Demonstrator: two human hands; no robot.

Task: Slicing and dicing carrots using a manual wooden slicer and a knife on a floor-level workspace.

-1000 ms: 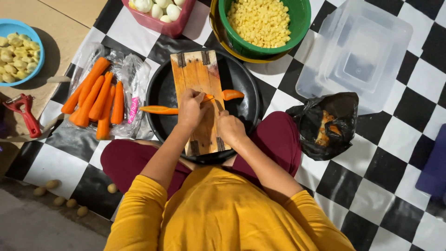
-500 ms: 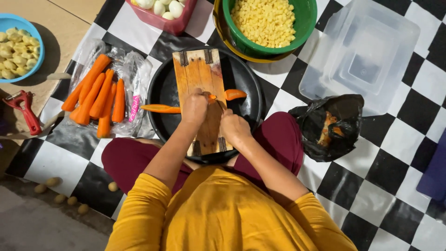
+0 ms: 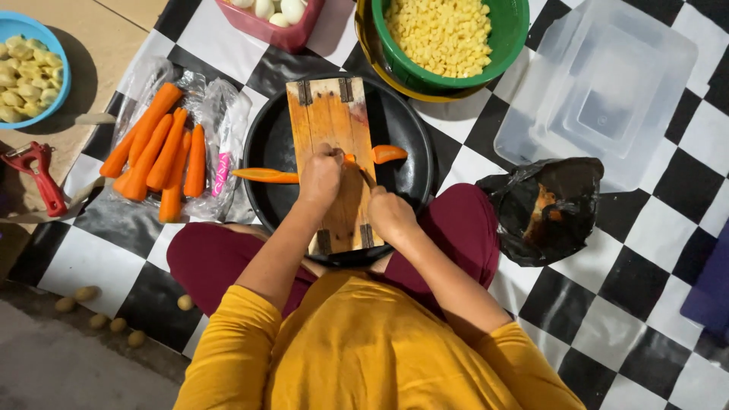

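Observation:
A wooden cutting board (image 3: 328,114) lies across a round black pan (image 3: 406,137) in front of my lap. My left hand (image 3: 319,178) presses a small orange carrot piece (image 3: 350,159) onto the board. My right hand (image 3: 391,216) is closed around a thin dark knife (image 3: 366,176), whose blade meets the carrot beside my left fingers. Most of the carrot piece is hidden under my left hand. A long carrot strip (image 3: 266,176) and a shorter carrot chunk (image 3: 389,153) lie in the pan on either side of the board.
Several whole peeled carrots (image 3: 156,152) lie on clear plastic at the left, with a red peeler (image 3: 42,178) beyond. A green bowl of yellow cubes (image 3: 444,34), a blue bowl (image 3: 30,68), a pink tub (image 3: 273,19), clear containers (image 3: 607,83) and a black bag (image 3: 543,209) surround the pan.
Both hands stay on the board over the carrot piece, shifting only slightly. Nothing else has moved.

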